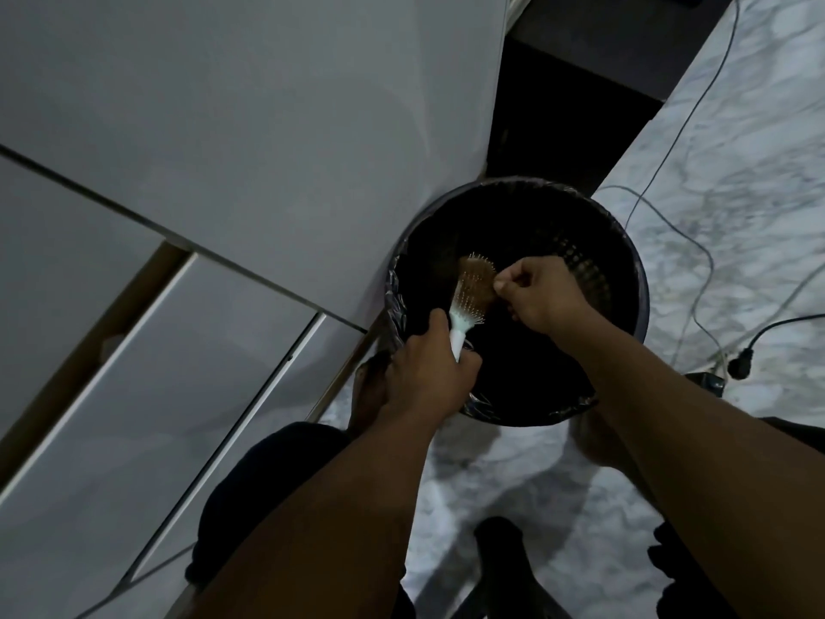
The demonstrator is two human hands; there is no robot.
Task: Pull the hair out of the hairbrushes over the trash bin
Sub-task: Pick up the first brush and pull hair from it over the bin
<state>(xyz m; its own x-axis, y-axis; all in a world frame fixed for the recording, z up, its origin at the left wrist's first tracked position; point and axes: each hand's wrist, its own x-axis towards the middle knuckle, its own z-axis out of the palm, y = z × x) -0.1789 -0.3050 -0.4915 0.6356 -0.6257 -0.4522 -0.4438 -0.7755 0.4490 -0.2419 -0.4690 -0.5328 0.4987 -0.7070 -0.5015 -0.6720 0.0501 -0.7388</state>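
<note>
A round black trash bin (625, 261) with a dark liner stands on the floor beside a white cabinet. Over its opening, my left hand (428, 373) grips the pale handle of a hairbrush (471, 292), bristles up and matted with brownish hair. My right hand (542, 292) is at the brush head's right edge, with its fingers pinched together on the hair there. Below the brush, the bin's inside is too dark to make out.
White cabinet doors (201, 194) fill the left side. The floor (736, 172) is marbled white, with thin cables (669, 149) and a black plug (741, 364) lying right of the bin. A dark gap (571, 105) runs behind the bin. My legs and feet are below.
</note>
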